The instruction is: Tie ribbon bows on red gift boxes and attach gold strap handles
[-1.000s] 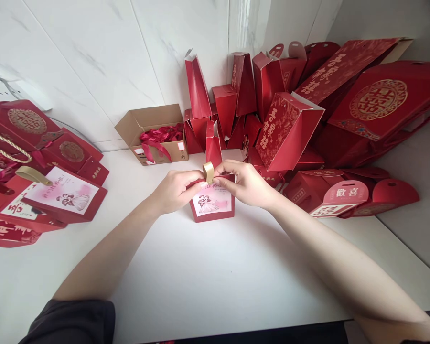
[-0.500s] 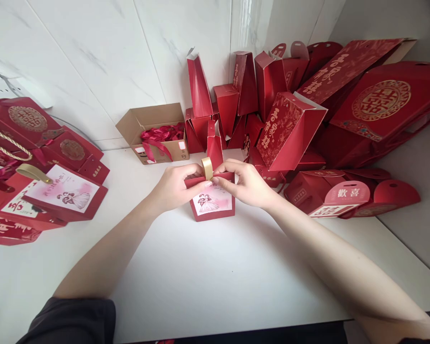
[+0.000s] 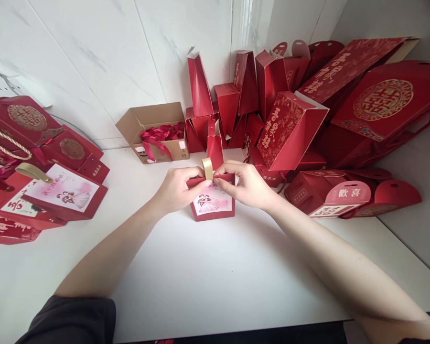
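A small red gift box (image 3: 215, 210) stands upright on the white table, its front bearing a pink card with a drawn couple. A gold strap handle (image 3: 207, 168) loops up from its top edge. My left hand (image 3: 182, 188) pinches the top edge on the left of the strap, thumb in front and fingers behind. On the right side, my right hand (image 3: 241, 184) grips the same edge, its thumb close to the left thumb at the strap's base. Part of the card's upper area is covered by my thumbs.
Behind the box, a cardboard box (image 3: 174, 150) holds dark red ribbons. Several red boxes (image 3: 286, 129) are piled at the back right, with round-handled boxes (image 3: 329, 196) below them. Finished-looking gift boxes (image 3: 66, 191) crowd the left side. A tiled wall (image 3: 93, 57) closes the back.
Almost nothing differs. Both hands keep their hold on the top edge of the gift box, and the view has shifted very slightly.
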`<state>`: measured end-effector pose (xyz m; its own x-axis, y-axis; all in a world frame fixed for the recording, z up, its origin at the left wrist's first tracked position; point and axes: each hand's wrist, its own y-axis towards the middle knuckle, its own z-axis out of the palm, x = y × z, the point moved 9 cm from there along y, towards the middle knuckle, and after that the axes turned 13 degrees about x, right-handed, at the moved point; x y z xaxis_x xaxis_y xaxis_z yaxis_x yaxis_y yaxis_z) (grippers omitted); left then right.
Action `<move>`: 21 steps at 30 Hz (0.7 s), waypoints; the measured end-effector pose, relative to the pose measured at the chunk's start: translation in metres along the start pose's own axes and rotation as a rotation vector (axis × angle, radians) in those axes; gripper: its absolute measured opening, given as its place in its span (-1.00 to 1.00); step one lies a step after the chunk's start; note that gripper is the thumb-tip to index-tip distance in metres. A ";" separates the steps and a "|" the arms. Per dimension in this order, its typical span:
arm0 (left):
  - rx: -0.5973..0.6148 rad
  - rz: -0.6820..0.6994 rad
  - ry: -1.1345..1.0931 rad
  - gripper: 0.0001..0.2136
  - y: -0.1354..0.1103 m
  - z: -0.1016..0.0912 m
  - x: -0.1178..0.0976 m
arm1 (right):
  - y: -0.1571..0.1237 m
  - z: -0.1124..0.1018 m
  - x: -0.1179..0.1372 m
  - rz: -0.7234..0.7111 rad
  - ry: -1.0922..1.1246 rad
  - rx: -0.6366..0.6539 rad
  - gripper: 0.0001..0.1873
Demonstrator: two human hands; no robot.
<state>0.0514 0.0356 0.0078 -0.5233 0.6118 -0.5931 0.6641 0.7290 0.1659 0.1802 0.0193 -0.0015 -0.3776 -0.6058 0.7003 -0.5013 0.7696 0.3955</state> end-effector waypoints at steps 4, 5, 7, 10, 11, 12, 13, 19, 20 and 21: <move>0.020 0.024 0.008 -0.85 0.000 0.002 0.001 | 0.000 0.000 0.001 0.020 -0.019 -0.002 -0.96; 0.025 0.032 0.012 -0.84 0.000 0.003 0.001 | 0.000 0.001 0.002 0.024 -0.025 -0.001 -0.96; 0.035 0.045 0.022 -0.83 0.001 0.003 0.002 | 0.000 0.001 0.003 0.025 -0.042 0.000 -0.96; 0.066 0.048 0.024 -0.82 0.001 0.004 0.002 | 0.000 0.001 0.004 0.005 -0.050 0.008 -0.96; 0.083 0.036 0.017 -0.82 0.002 0.004 0.003 | 0.001 0.002 0.003 -0.010 -0.044 0.016 -0.95; 0.095 0.017 0.006 -0.81 0.002 0.005 0.004 | 0.001 0.003 0.004 -0.033 -0.041 0.017 -0.95; 0.098 -0.007 -0.007 -0.80 0.003 0.004 0.006 | 0.001 0.002 0.004 -0.063 -0.044 0.004 -0.97; 0.039 -0.060 -0.029 -0.77 0.004 -0.004 0.012 | -0.008 -0.004 0.018 -0.268 -0.293 -0.192 -0.73; 0.037 -0.057 -0.029 -0.77 0.004 -0.004 0.012 | -0.009 -0.001 0.020 -0.279 -0.349 -0.183 -0.75; 0.039 -0.055 -0.030 -0.78 0.005 -0.004 0.013 | -0.009 0.001 0.020 -0.281 -0.393 -0.169 -0.76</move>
<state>0.0459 0.0480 0.0041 -0.5434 0.5615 -0.6241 0.6557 0.7481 0.1021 0.1763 -0.0003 0.0084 -0.5267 -0.7993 0.2894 -0.5047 0.5679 0.6502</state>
